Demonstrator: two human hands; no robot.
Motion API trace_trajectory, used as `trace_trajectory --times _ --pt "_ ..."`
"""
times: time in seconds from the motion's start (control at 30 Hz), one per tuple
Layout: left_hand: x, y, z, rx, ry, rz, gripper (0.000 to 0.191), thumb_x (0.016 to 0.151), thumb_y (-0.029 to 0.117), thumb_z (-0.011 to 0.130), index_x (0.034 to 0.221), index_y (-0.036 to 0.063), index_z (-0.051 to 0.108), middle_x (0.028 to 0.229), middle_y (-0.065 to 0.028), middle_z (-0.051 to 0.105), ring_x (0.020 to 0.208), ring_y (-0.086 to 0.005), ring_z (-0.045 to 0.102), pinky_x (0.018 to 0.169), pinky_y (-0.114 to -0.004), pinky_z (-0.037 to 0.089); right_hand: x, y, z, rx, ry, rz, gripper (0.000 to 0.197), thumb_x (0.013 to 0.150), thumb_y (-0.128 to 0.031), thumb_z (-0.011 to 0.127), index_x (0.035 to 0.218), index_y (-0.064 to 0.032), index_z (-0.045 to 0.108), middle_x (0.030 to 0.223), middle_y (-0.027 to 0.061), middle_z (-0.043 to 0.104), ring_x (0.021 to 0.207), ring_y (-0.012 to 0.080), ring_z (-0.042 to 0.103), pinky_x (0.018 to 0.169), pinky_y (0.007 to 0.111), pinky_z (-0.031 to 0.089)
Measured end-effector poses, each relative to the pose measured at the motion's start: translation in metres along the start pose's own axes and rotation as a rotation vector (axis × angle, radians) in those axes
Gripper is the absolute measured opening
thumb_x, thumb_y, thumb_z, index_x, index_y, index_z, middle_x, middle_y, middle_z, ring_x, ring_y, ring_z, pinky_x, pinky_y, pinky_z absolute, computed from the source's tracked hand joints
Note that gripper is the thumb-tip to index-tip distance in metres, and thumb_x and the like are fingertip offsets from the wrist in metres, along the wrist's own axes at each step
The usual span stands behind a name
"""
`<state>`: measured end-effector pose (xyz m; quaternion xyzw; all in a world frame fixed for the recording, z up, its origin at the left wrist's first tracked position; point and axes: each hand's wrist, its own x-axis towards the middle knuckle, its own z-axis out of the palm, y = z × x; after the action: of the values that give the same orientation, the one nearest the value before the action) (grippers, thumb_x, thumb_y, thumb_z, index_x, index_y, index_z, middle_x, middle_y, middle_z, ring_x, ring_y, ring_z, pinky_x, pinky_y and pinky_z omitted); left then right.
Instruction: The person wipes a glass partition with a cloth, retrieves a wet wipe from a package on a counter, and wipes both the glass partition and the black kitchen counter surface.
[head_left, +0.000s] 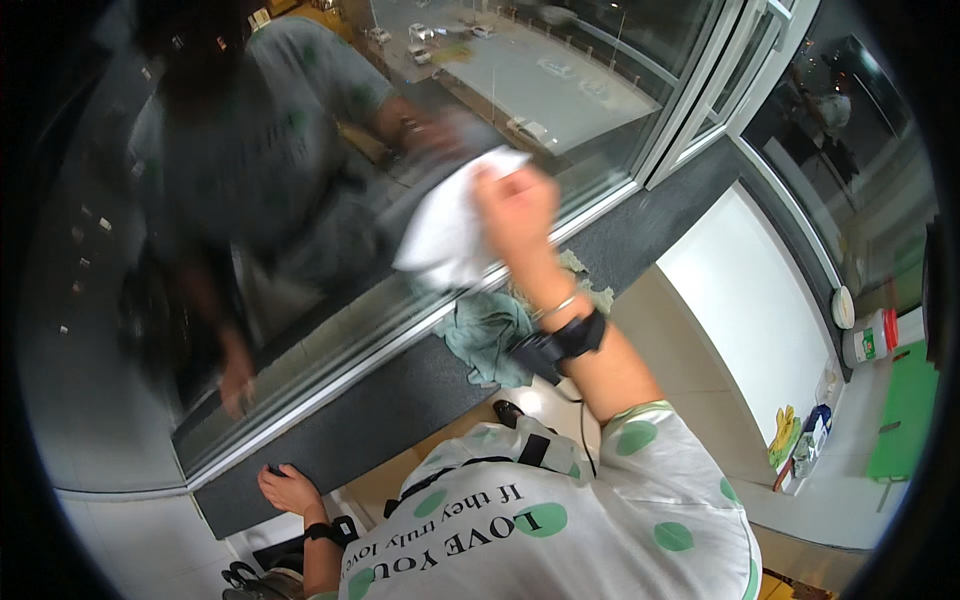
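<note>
Blurred by motion, my right hand (519, 206) grips a white cloth or paper wipe (446, 225) at the window pane (315, 225). The wipe spreads to the left of my fingers, against or very near the glass. Under my right forearm, a crumpled grey-green cloth (487, 334) lies on the dark stone sill (360, 397). A pale, ragged cloth or sponge (576, 262) sits beside it, partly hidden by my wrist. My left hand (291, 489) rests on the sill's front edge at the lower left, fingers bent over a small dark thing I cannot make out.
A white window frame (690, 97) borders the pane at right. Beyond stands a white panel (750, 292). At far right are a red-lidded tub (874, 336), yellow gloves (784, 435) and a green board (904, 412). A dark bag (259, 581) lies at lower left. A cable (585, 435) hangs from my right wrist.
</note>
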<state>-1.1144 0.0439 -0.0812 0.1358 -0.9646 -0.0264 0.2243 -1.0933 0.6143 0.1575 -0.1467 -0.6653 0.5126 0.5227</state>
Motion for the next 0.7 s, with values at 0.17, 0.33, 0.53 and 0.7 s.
trace_trajectory --times 0.17,0.33,0.53,0.7 --pt "0.003 0.012 0.003 0.038 -0.009 -0.025 0.038 0.096 0.026 0.057 0.13 0.0066 0.056 0.137 -0.0127 0.056 0.13 -0.0346 0.051 0.107 -0.049 0.041 0.127 0.012 -0.1 -0.187 0.376 -0.303 0.022 0.1 -0.022 0.058 0.1 -0.0006 0.063 0.089 0.0127 0.068 0.073 0.0263 0.061 0.072 0.038 0.05" --pt "0.0 0.008 0.001 0.002 0.028 -0.008 0.037 0.095 0.023 0.057 0.127 0.0061 0.056 0.133 -0.0135 0.057 0.127 -0.0355 0.052 0.106 -0.049 0.041 0.164 0.004 -0.071 -0.43 0.608 -0.725 0.031 0.102 -0.015 0.057 0.127 0.0036 0.059 0.124 0.0207 0.054 0.115 0.0352 0.049 0.104 0.044 0.038" --pt "-0.001 0.007 0.0 0.005 0.042 -0.023 0.037 0.094 0.022 0.057 0.127 0.0055 0.056 0.132 -0.0138 0.057 0.126 -0.0358 0.053 0.105 -0.049 0.042 0.002 -0.005 -0.018 -0.392 -0.001 -0.691 0.039 0.092 -0.01 0.061 0.129 0.0005 0.062 0.139 0.0274 0.055 0.134 0.0474 0.046 0.117 0.059 0.029" --pt "0.0 0.001 0.009 0.034 0.052 -0.014 0.037 0.094 0.022 0.058 0.127 0.0052 0.056 0.132 -0.0138 0.057 0.126 -0.0361 0.053 0.104 -0.049 0.042 -0.083 0.011 -0.012 -0.175 -0.494 -0.595 0.036 0.084 0.001 0.065 0.12 -0.0014 0.067 0.135 0.022 0.06 0.125 0.0424 0.057 0.108 0.051 0.044"
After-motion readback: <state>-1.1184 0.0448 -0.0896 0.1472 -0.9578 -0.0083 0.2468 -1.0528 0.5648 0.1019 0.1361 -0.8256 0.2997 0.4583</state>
